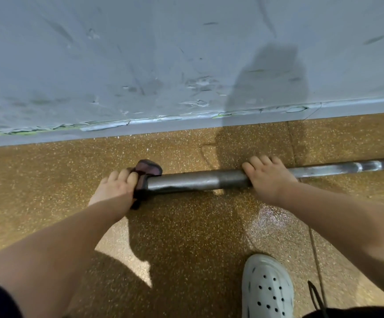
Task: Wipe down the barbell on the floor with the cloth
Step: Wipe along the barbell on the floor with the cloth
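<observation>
A grey steel barbell (197, 181) lies on the speckled brown floor, running from the middle of the view out past the right edge. Its thick sleeve is nearest me. My left hand (117, 187) grips a dark purple cloth (148, 171) wrapped over the sleeve's left end. My right hand (269, 177) lies over the bar farther right, its fingers curled over the top where the sleeve meets the thinner shaft.
A scuffed pale grey wall (186, 65) with a chipped skirting rises just behind the bar. A white perforated clog (267, 288) on a foot stands at the lower right, beside a thin dark cord (316, 294). A glossy patch (269, 219) shines on the floor near the right wrist.
</observation>
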